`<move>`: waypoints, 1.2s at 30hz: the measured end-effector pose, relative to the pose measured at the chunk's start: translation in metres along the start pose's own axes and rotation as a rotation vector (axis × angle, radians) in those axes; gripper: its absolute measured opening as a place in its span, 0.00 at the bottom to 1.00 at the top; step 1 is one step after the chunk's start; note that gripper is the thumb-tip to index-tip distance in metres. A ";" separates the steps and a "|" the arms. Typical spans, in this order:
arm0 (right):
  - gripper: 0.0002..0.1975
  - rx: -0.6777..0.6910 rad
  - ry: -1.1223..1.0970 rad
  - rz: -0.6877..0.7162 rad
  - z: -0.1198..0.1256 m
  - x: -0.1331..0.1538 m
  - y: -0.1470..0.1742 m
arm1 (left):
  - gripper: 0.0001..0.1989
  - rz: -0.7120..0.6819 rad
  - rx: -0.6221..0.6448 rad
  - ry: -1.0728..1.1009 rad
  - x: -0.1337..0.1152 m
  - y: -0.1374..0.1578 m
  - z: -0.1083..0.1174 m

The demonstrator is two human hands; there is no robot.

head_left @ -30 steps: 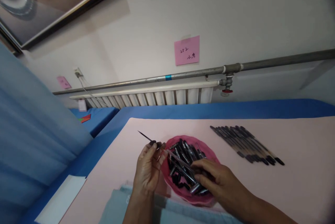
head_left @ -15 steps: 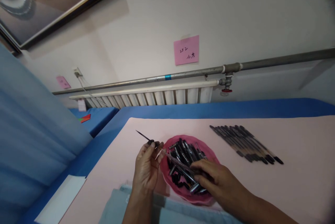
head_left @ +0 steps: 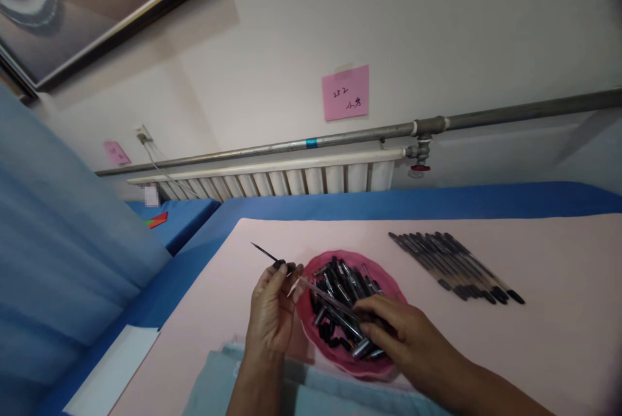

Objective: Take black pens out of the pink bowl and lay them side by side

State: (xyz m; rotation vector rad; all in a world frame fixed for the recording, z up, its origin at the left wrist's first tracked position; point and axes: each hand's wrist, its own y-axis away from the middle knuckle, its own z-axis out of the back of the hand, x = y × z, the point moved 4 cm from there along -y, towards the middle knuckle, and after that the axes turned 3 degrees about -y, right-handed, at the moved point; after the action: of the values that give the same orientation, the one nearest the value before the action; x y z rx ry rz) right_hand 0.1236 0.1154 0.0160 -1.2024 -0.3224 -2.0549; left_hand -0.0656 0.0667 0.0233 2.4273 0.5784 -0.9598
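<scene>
My left hand (head_left: 272,315) is closed, pinching a black pen part at its fingertips. A thin dark pen refill (head_left: 264,251) sticks out from it to the upper left. In the closed fingers of my right hand (head_left: 411,335) is a clear pen barrel (head_left: 326,297), slanting across toward my left fingertips; whether its far end touches them I cannot tell. Below the hands stands a pink scalloped basket (head_left: 311,341), filled with loose black caps, clear barrels and other pen parts. Part of it is covered by my right hand.
A row of several black-capped pens (head_left: 451,267) lies to the right on the pink table cover (head_left: 558,338). Folded light blue cloth (head_left: 218,383) is at the near edge. White paper (head_left: 116,364) lies left, beside a blue curtain (head_left: 63,241). A radiator (head_left: 291,179) runs behind.
</scene>
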 end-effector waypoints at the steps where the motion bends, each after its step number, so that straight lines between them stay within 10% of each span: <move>1: 0.10 0.000 -0.001 -0.004 0.000 0.000 0.000 | 0.08 0.001 0.000 -0.002 0.000 0.000 0.000; 36: 0.08 -0.005 0.010 -0.043 -0.001 0.002 0.001 | 0.07 -0.015 -0.039 -0.007 0.003 0.006 -0.004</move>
State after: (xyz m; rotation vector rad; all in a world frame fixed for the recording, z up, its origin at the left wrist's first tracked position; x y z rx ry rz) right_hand 0.1234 0.1131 0.0166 -1.1971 -0.3417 -2.0991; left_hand -0.0585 0.0650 0.0248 2.3876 0.6084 -0.9546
